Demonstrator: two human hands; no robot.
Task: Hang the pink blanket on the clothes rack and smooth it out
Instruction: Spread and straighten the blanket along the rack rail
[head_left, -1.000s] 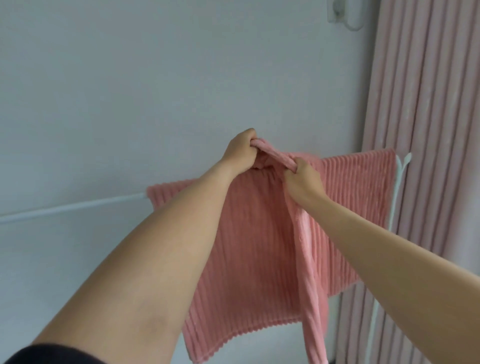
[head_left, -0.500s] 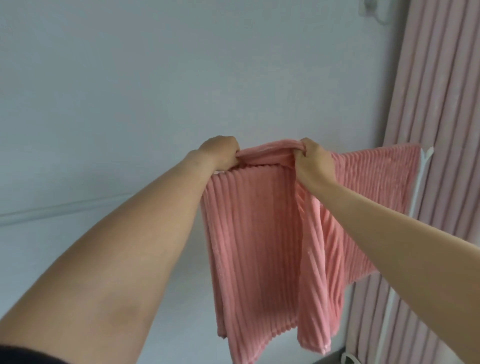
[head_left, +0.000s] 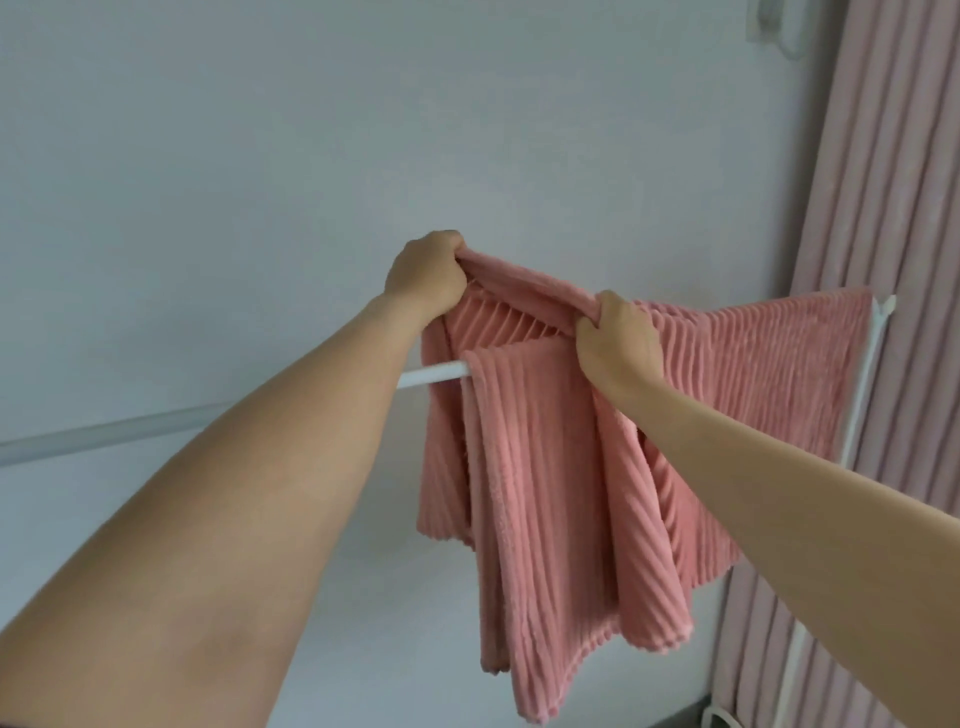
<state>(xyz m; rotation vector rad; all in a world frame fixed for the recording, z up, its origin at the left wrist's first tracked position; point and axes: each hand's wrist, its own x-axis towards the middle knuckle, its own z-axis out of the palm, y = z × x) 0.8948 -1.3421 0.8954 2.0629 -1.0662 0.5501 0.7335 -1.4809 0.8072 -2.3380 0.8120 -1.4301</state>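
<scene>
The pink ribbed blanket (head_left: 561, 499) hangs over the white bar of the clothes rack (head_left: 431, 375), bunched and folded near its left end, spread flatter toward the right post. My left hand (head_left: 423, 278) grips the blanket's upper edge, raised above the bar. My right hand (head_left: 615, 340) clutches the same edge a little lower and to the right. Between the two hands the edge forms a lifted fold. The bar under the blanket is hidden.
A plain pale wall fills the background. Pink pleated curtains (head_left: 893, 208) hang at the right, behind the rack's white upright post (head_left: 865, 384). A white wall fixture (head_left: 784, 26) sits at the top right. The rack's foot (head_left: 722, 719) shows at the bottom.
My hands have moved apart along the blanket's edge, the left one rising and shifting left. The blanket's left part is now lifted, exposing a short length of the white bar.
</scene>
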